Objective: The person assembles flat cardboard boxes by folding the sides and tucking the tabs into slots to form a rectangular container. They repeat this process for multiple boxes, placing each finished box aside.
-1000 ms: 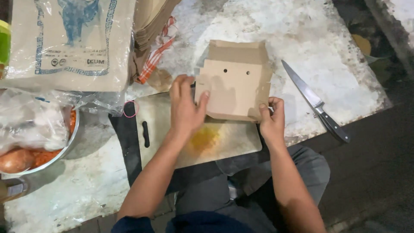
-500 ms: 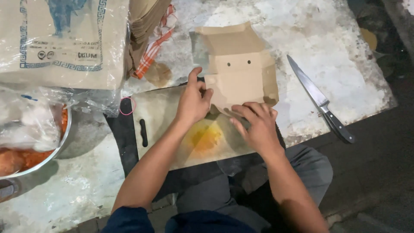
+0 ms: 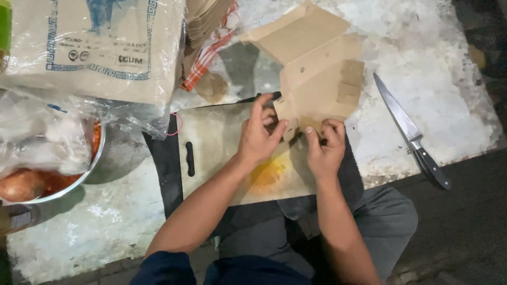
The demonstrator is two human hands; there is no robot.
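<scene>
Both hands, left hand [image 3: 260,138] and right hand [image 3: 323,149], pinch the near flaps of a brown cardboard box [image 3: 317,79] over the cutting board [image 3: 219,142] at the desk's near edge. This looks like mid-fold; next, the flaps likely need tucking together.

Brown cardboard box [image 3: 317,79]; yellow-stained pale board [image 3: 222,153]; black-handled knife [image 3: 412,132] at three o'clock; red-checked cloth [image 3: 208,55] at eleven.
</scene>
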